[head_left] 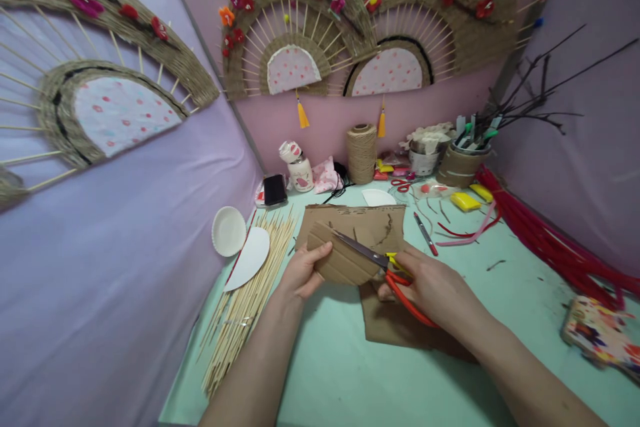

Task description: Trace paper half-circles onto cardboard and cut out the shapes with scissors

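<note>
Between thumb and fingers, my left hand (306, 271) grips a rounded piece of cardboard (343, 263) by its left side. My right hand (425, 280) is closed around the handles of the scissors (367, 252), which are red and yellow. Their dark blades point left and lie along the upper edge of the cardboard piece; whether they are cutting into it I cannot tell. Behind it, a larger cardboard sheet (350, 215) lies on the table, and more brown cardboard (395, 323) lies under my right hand.
Left of my hands lie thin wooden sticks (250, 307), a white half-disc (253, 260) and a white paper bowl (229, 231). A marker (426, 235), a twine spool (361, 153) and a container of pens (463, 163) stand or lie behind. Red strips (555, 240) are at right.
</note>
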Tool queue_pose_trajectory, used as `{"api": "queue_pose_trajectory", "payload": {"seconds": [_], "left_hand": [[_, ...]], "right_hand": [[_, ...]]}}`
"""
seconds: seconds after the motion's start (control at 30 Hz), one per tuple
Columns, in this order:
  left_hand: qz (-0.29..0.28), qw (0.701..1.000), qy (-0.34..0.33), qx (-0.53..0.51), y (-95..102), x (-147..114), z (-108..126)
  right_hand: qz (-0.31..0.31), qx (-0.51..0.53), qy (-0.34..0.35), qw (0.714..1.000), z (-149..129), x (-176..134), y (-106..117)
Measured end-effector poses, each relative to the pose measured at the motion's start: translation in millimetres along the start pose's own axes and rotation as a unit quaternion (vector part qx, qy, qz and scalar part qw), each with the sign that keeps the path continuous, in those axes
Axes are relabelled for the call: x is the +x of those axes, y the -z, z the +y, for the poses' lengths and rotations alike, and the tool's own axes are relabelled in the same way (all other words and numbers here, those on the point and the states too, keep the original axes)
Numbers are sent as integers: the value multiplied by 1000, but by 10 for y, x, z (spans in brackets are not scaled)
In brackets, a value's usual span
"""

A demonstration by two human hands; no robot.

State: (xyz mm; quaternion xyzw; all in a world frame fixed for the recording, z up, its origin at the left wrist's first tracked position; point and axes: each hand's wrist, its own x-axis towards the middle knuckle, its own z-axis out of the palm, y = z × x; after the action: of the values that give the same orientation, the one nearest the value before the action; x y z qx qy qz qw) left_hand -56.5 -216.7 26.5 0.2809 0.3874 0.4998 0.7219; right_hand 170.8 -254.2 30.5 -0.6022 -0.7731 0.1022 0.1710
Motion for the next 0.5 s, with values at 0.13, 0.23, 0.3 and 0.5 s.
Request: {"api": "queue_pose_trajectory", "payload": {"seconds": [0.13,0.23,0.3,0.5], "left_hand": [[-4,1000,-2,1,0,0,-2],[-2,1000,2,0,-4,-2,10],[8,1000,5,-2,-8,-7,27],[29,1000,1,-7,-23,-28,98]], "right_hand": [[-14,13,-13,1000,-9,1,-1],[-33,69,-23,997,-7,17,17],[-30,114,-41,992,7,39,29],[-33,161,-100,981,30,92,42]]}}
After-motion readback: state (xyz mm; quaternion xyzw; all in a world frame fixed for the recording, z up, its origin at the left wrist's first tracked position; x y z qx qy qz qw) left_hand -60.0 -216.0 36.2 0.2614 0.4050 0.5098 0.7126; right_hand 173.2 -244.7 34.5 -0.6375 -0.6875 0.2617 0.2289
